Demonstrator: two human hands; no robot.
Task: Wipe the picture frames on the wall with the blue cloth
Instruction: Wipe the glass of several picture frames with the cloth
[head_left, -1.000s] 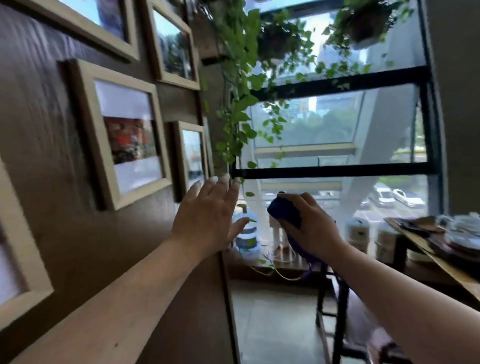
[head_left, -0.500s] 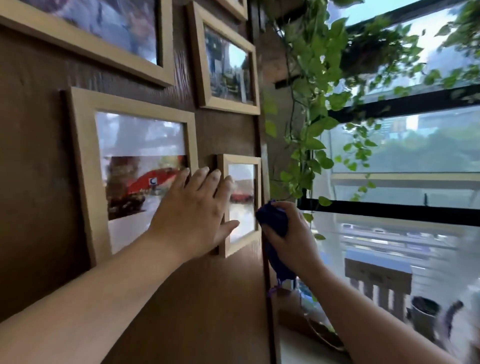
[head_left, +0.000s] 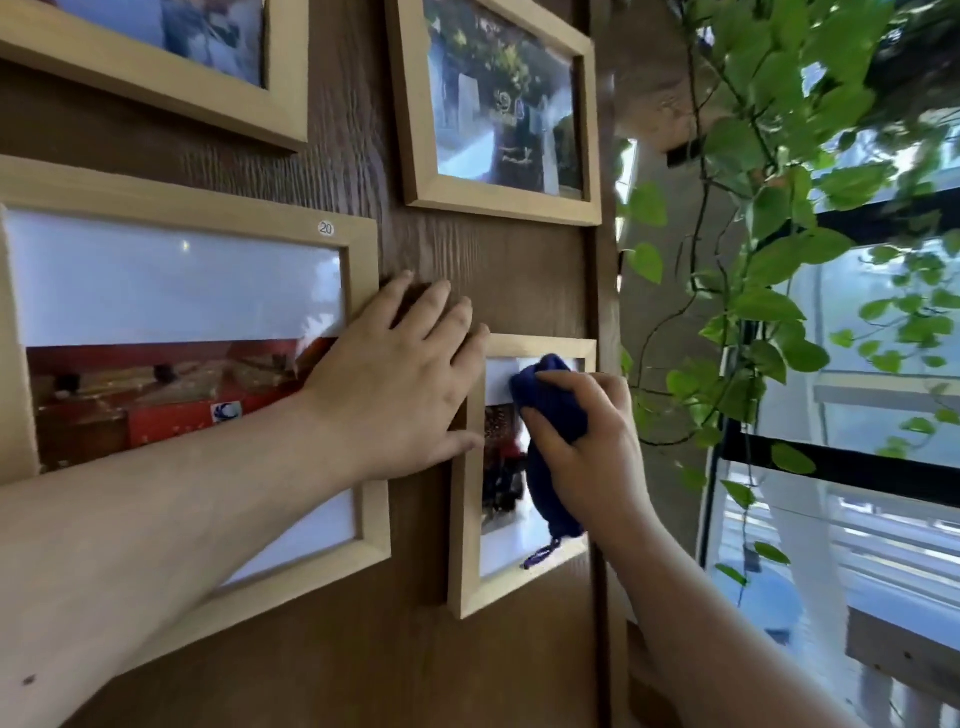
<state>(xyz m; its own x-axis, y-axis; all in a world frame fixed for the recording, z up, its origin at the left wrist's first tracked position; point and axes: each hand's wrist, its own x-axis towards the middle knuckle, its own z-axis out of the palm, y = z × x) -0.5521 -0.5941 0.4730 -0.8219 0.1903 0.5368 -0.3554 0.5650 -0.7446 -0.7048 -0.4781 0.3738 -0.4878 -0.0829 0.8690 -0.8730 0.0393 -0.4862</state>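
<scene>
Several light wooden picture frames hang on a dark brown wood wall. My right hand (head_left: 592, 441) is closed around a bunched blue cloth (head_left: 550, 410) and presses it against the glass of the small frame (head_left: 465, 545) at lower centre. My left hand (head_left: 400, 384) lies flat with fingers spread, its palm over the right edge of the large frame (head_left: 197, 239) marked 20, its fingertips on the bare wall and on the small frame's top left corner. Another frame (head_left: 498, 202) hangs above, and a fourth (head_left: 208, 109) at top left.
A trailing green vine (head_left: 769, 260) hangs just right of the wall's edge, close to my right forearm. Behind it is a big window with black bars (head_left: 857, 467). The wall (head_left: 441, 665) below the frames is bare wood.
My view has closed in on the wall. The right hand brought the cloth from beside the small frame onto its glass. The left hand slid right and now braces between the two frames.
</scene>
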